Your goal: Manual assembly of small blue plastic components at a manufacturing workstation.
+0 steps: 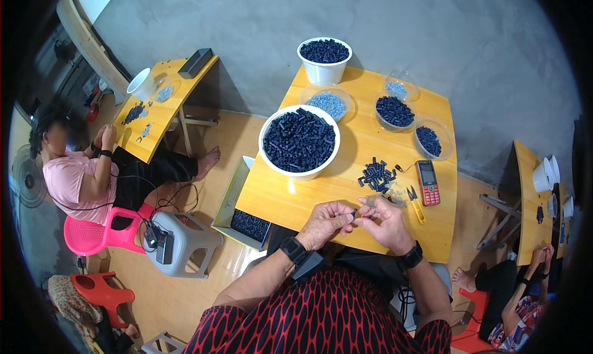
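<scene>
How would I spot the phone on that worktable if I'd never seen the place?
Start at the yellow wooden table in front of the person, then look toward its near right side, past the loose pile of dark parts. The phone lies flat there: a small red keypad handset, the only red thing on the table.

Both hands, left hand point(325, 223) and right hand point(386, 221), pinch a small dark part point(354, 214) above the wooden table point(321, 187).

Small assembly workshop: bare concrete wall point(259, 20); low wooden table point(346, 193) with tubs point(299, 141) of small dark parts; other workers point(80, 175) at like tables, seated on plastic stools point(92, 236).
</scene>
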Demonstrator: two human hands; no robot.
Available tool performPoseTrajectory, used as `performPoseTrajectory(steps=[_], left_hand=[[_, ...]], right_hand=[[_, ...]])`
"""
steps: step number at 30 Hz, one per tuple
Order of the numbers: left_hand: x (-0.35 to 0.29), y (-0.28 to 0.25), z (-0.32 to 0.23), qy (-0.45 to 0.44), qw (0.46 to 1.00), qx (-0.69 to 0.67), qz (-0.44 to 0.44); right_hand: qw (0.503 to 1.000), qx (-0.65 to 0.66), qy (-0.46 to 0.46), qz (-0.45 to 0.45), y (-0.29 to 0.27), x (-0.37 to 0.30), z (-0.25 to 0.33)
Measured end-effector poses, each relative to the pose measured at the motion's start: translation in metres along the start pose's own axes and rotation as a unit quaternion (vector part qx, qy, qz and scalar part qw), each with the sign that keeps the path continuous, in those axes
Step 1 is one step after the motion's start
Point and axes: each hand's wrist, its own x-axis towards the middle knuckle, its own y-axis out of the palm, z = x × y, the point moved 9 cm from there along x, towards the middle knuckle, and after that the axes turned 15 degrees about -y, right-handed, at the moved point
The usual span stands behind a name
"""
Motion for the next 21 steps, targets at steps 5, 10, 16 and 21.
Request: performPoseTrajectory(steps=[5,10,16,21], left_hand=[[0.002,0.001,0.001,0.031,0.999,-0.019,-0.005],[-0.006,0.005,-0.007,0.043,0.995,0.048,-0.082],[-0.006,0.013,-0.005,-0.001,0.979,0.164,-0.117],[-0.003,0.01,0.0,0.031,0.971,0.196,-0.132]], right_hand=[[0.989,-0.108,-0.058,0.078,0.011,0.004,0.018],[0.975,-0.169,-0.107,0.093,0.018,0.002,0.026],[0.953,-0.255,-0.138,0.083,0.012,-0.009,0.03],[0.949,-0.24,-0.169,0.113,0.02,-0.016,0.018]])
